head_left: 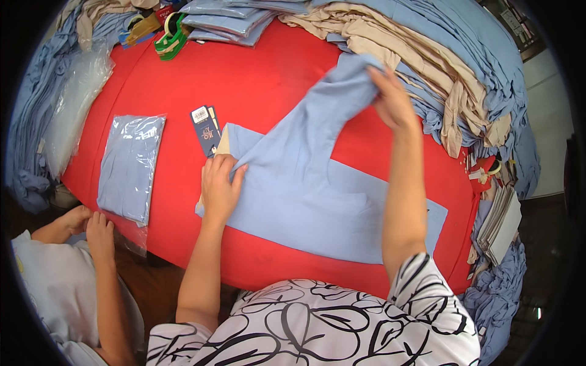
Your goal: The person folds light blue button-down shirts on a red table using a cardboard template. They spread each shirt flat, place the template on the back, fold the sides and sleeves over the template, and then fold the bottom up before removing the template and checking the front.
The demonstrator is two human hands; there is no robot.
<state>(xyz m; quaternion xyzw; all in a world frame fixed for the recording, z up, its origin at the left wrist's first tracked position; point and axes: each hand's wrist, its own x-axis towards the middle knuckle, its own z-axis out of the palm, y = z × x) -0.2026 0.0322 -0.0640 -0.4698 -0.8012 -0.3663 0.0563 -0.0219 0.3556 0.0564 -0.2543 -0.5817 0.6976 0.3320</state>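
Blue garment (299,177) lies under left grip (221,188), one end in right grip (392,100).

Room setting, clock positions read from the centre: broad table covered in bright red cloth (244,79), filling the middle, its outline bowed by the lens; dark, shelf-like structure (516,27) at 2 o'clock; off-white flat panel (543,107), wall or floor uncertain, between 2 and 3; dark floor (549,244) toward 4, carrying a small white glint (539,313); light fairly even across the cloth.

Red-covered table (262,73), blue garment (293,189) (partly lifted), tags (205,127), bagged garment (129,171), green tape dispenser (171,45)
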